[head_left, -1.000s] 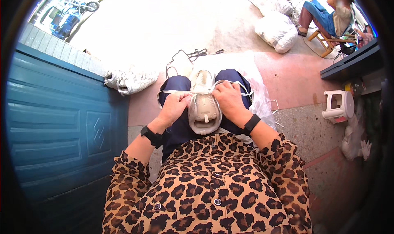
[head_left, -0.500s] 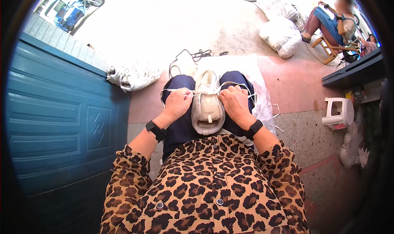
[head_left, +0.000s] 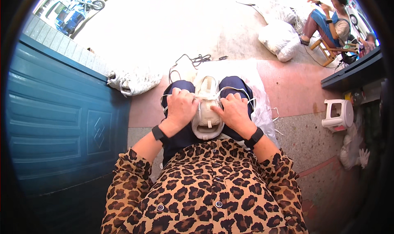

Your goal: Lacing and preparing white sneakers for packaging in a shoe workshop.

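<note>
A white sneaker [head_left: 207,111] lies on my lap, heel toward me and toe pointing away. My left hand [head_left: 180,107] presses against its left side, fingers curled on a white shoelace [head_left: 165,99] that loops out to the left. My right hand [head_left: 234,111] rests on the shoe's right side, fingers closed on the other lace end, which arcs over my right knee. Both wrists carry black bands. I wear dark blue trousers and a leopard-print shirt.
A teal metal door [head_left: 61,127] stands at my left. A white sack [head_left: 133,81] lies by it. A white plastic sheet [head_left: 262,111] is under my legs, a small white stool [head_left: 338,115] at the right. Another person [head_left: 328,16] sits far right on a wooden chair beside stuffed white bags [head_left: 279,37].
Both hands have shifted slightly along the shoe's sides, pulling the laces outward. The shoe stays on my lap.
</note>
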Motion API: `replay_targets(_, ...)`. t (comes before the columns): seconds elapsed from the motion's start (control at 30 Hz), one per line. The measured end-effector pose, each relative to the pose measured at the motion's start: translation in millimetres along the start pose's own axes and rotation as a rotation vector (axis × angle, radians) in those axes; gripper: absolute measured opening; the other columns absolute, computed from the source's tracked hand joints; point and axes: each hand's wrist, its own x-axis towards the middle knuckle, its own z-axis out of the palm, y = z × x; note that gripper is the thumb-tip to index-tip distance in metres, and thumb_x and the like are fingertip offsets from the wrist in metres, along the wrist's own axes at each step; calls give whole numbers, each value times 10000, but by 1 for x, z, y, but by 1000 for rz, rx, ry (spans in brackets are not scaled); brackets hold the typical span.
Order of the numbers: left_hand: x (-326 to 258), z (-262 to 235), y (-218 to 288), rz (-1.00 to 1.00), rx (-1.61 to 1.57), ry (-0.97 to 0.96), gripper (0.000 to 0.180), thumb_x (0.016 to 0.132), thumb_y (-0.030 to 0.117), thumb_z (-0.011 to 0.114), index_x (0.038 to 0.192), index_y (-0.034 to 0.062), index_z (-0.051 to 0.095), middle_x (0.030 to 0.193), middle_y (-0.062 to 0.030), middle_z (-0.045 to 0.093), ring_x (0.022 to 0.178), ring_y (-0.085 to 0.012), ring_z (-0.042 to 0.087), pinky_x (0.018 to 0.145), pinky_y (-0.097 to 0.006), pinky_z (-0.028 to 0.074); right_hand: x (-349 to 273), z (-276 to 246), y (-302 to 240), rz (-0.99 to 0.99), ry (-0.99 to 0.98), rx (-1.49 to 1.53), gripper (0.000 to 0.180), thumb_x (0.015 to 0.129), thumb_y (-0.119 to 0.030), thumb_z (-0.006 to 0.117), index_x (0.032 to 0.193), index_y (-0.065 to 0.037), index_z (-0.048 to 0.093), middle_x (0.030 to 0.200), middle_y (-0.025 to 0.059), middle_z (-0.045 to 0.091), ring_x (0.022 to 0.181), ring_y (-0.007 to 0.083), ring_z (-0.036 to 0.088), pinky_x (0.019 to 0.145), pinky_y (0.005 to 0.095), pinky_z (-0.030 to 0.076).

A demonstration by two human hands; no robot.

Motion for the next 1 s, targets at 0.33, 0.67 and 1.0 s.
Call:
replay_targets(0.33, -2, 1, -1, 37, -180, -111, 143, 722, 182, 628, 825, 85, 645, 882, -47, 617, 871, -240, 510, 705, -369, 429, 3, 3, 12, -7, -123, 143, 196, 834, -223, 497, 796, -76, 621, 815, 97, 582, 837, 282, 520, 721, 433, 357)
replay_targets(0.67, 38, 24, 12, 160, -159, -157, 87, 707, 145, 620, 742, 65, 616, 707, -139, 586, 783, -307, 537, 676, -404, 429, 4, 8, 16, -248, 88, 334, 116, 706, -59, 539, 799, -65, 608, 708, 79, 599, 745, 259, 559, 699, 363, 424)
replay_targets(1.0, 61, 13, 0, -225, -953, -442, 122, 757, 83, 643, 810, -4, 576, 726, -30, 575, 664, -93, 527, 604, -221, 432, 12, -20, 5, -468, 289, 245, 104, 700, -35, 542, 800, -48, 568, 783, 94, 582, 858, 243, 544, 737, 346, 425)
